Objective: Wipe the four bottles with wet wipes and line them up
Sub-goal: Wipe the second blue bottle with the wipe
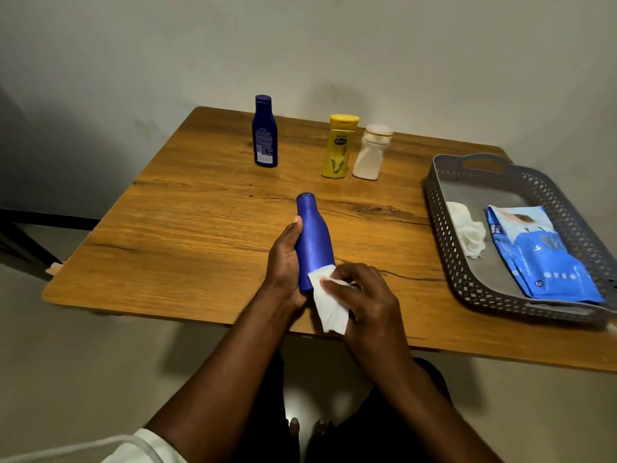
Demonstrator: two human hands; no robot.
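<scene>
Wooden table (pixel 187 208) fills mid-frame; at centre the left hand (pixel 283 259) grips a tilted blue bottle (pixel 312 235) while the right hand (pixel 364 295) pinches a wet wipe (pixel 329 305) against its base; wiping seems underway; a navy bottle (pixel 265 132), yellow bottle (pixel 338 147) and white bottle (pixel 370 153) stand upper centre, unevenly spaced; a used wipe (pixel 467 233) lies in the tray (pixel 444 228) at right.

Both forearms are bare. A white sleeve (pixel 147 446) shows at the lower left of the frame, and dark trousers (pixel 367 429) at the bottom centre.
</scene>
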